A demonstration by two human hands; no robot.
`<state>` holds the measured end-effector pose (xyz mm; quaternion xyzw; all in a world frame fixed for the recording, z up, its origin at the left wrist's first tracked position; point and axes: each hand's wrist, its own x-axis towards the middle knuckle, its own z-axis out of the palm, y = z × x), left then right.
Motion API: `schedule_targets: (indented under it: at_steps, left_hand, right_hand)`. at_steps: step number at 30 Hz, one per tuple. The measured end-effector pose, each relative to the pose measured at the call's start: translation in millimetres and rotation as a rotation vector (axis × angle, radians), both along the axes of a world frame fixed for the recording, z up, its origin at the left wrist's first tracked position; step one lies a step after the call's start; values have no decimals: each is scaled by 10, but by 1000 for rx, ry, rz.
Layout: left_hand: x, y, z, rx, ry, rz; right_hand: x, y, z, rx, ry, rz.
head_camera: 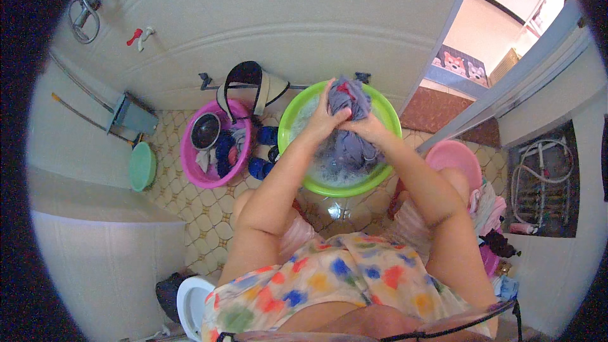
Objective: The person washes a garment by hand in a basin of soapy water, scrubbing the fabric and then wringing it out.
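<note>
A bunched grey-purple cloth (350, 99) with a red patch is held between both hands over a lime-green plastic basin (395, 123). My left hand (324, 116) grips it from the left side, fingers reaching up along it. My right hand (365, 126) holds it from below and the right, with the thumbs close together. Part of the grey cloth hangs down into sudsy water (332, 173) in the basin. How far it reaches under the suds is hidden.
At left, a magenta basin (185, 152) holds clothes and a dark round lid or bowl (205, 131). Blue slippers (259, 168) lie between the basins. A pink basin (456, 154) and piled clothes (489, 206) are at right. A green bowl (142, 166), dustpan (135, 114) and toilet (190, 301) stand at left.
</note>
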<state>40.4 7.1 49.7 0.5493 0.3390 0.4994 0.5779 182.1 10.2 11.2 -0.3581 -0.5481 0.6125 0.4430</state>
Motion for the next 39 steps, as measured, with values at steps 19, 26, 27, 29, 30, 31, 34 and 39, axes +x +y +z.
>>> schedule_targets:
  at_steps: [19, 26, 27, 29, 30, 31, 34, 39]
  left_hand:
    - [29, -182, -7, -383, -176, 18]
    - [-172, -15, 208, -561, -481, 44]
    - [-172, 7, 170, -538, -483, 85]
    - [-147, 67, 96, -489, -485, 163]
    - [-101, 132, 33, -415, -391, 224]
    - [-105, 185, -79, -341, -293, 298]
    - [-156, 253, -328, -206, -59, 378]
    - [-187, 237, -215, -423, -369, 32]
  right_hand:
    - [131, 134, 699, 178, -280, 215]
    - [139, 208, 266, -505, -106, 222]
    - [56, 49, 412, -649, 29, 190]
    - [-5, -64, 415, -753, 185, 185]
    - [15, -51, 301, -710, 202, 209]
    - [-26, -66, 276, -672, 220, 245]
    - [-175, -142, 360, -663, 87, 329]
    - [-112, -61, 377, -609, -60, 234]
